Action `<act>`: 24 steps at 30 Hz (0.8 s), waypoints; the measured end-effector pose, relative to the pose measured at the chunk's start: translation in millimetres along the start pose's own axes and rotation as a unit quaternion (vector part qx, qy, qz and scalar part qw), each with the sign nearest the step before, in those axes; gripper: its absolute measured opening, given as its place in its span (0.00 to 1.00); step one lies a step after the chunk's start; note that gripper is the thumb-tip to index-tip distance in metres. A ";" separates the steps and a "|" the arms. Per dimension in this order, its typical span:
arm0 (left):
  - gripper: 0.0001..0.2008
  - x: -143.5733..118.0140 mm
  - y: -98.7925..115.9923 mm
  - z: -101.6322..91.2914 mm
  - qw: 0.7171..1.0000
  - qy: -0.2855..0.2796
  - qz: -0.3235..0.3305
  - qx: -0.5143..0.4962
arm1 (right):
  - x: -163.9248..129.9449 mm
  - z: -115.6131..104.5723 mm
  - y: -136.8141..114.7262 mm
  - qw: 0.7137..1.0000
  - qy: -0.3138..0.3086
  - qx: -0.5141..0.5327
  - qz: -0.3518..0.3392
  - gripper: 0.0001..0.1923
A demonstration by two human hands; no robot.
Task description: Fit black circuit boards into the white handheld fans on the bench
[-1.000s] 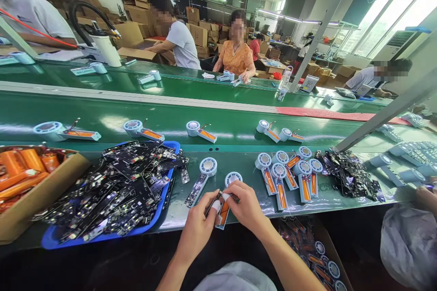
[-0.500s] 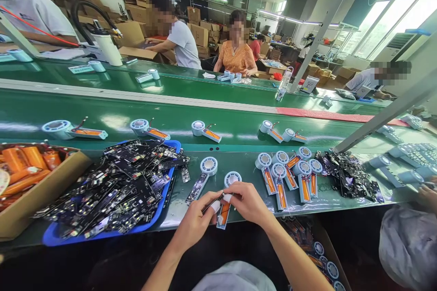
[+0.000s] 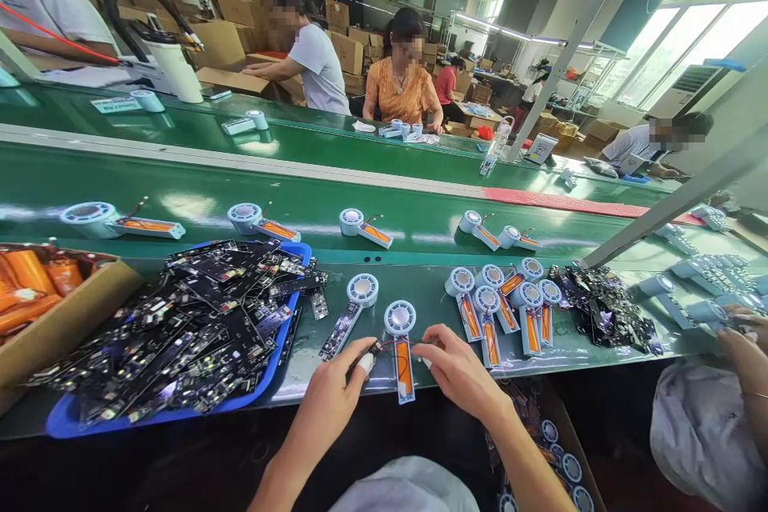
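My left hand [image 3: 339, 376] pinches a dark circuit board [image 3: 373, 350] just left of a light-blue handheld fan body [image 3: 399, 318]. The fan lies face up on the bench, its handle open toward me, showing an orange battery [image 3: 404, 368] and thin wires. A red wire spans from the board to the handle. To the handle's right, my right hand [image 3: 453, 364] has thumb and forefinger closed together close to the wires; what lies between them is too small to make out. White covers wrap both thumb tips. Another fan [image 3: 362, 290] with a circuit board [image 3: 341, 330] on its handle lies to the left.
A blue tray [image 3: 282, 372] heaped with circuit boards [image 3: 198, 328] stands left, beside a carton [image 3: 72, 316] of orange batteries. Several open fans [image 3: 487, 300] and a board pile [image 3: 600, 308] lie right. More fans rest on the green conveyor [image 3: 288, 192]. A co-worker's hand [image 3: 741, 336] is far right.
My hands have moved apart: the left went slightly left with the board, the right went right. The fan handle between them is now uncovered. The view has shifted a little.
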State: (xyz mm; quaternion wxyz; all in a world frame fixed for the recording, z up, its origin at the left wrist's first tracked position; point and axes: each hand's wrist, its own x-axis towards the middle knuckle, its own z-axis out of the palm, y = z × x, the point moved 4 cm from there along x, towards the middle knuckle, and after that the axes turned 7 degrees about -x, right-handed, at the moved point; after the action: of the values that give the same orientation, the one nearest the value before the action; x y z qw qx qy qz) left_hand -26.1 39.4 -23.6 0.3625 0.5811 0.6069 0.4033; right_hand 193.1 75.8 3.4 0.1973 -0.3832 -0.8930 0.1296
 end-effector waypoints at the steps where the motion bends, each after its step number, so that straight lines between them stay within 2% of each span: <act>1: 0.19 -0.2 -0.2 0.9 1.000 -0.009 -0.010 -0.003 | -4.5 3.8 1.3 1.000 -0.003 -0.026 -0.011 0.27; 4: 0.21 0.2 1.1 3.5 0.999 -0.034 -0.037 -0.020 | -8.6 14.9 6.0 0.998 0.011 -0.046 -0.031 0.21; 7: 0.22 1.1 2.3 4.7 0.998 -0.036 -0.039 -0.026 | -3.2 21.8 10.6 0.997 0.055 0.050 -0.016 0.13; 9: 0.22 1.6 2.5 4.8 0.999 -0.029 -0.035 -0.021 | 2.2 24.3 12.7 0.986 0.092 0.139 0.026 0.09; 11: 0.22 1.9 3.0 4.9 0.999 -0.026 -0.028 -0.015 | 7.8 27.9 15.5 0.954 0.114 0.255 0.107 0.08; 12: 0.22 2.0 3.4 5.0 0.999 -0.025 -0.025 -0.011 | 10.3 30.8 16.9 0.927 0.118 0.321 0.156 0.08; 15: 0.22 1.9 4.6 5.2 1.000 -0.021 -0.022 0.005 | 15.5 40.3 19.3 0.817 0.122 0.491 0.277 0.11; 17: 0.22 1.6 4.4 5.6 0.999 -0.021 -0.021 0.013 | 17.9 43.2 19.4 0.775 0.124 0.539 0.307 0.13; 21: 0.22 1.1 1.7 7.3 0.999 -0.015 -0.008 0.034 | 19.5 43.3 18.9 0.758 0.118 0.556 0.321 0.17; 24: 0.23 0.8 4.1 10.8 0.996 -0.016 0.038 0.074 | 20.6 42.1 16.2 0.747 0.116 0.568 0.325 0.18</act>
State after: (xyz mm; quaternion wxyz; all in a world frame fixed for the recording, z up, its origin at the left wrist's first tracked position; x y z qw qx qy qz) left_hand -14.7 40.9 -24.4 0.3126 0.6356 0.6065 0.3610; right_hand 171.3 98.5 -34.9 0.4267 -0.4798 -0.4458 0.6237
